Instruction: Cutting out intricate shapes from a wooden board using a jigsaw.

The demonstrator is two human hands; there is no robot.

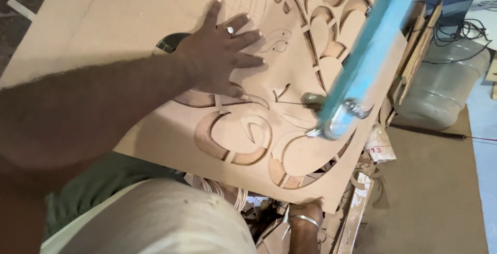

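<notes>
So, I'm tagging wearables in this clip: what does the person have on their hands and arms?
The left hand has a silver ring on one finger, and its forearm is bare, with no sleeve. The right wrist, low in the frame, wears a thin metal bangle.

Left hand (220, 57): bare, with one silver-coloured ring (230, 30) carrying a pale stone on a middle finger. Left forearm (98, 104): bare, no sleeve visible along its length. Right wrist (305, 223): bare, fitted with a thin metal bangle (306, 219); the hand itself is hidden. Torso: pale beige garment (155, 218) at the lower edge of the view. Legs: dark green cloth (111, 179) beneath the garment.
</notes>
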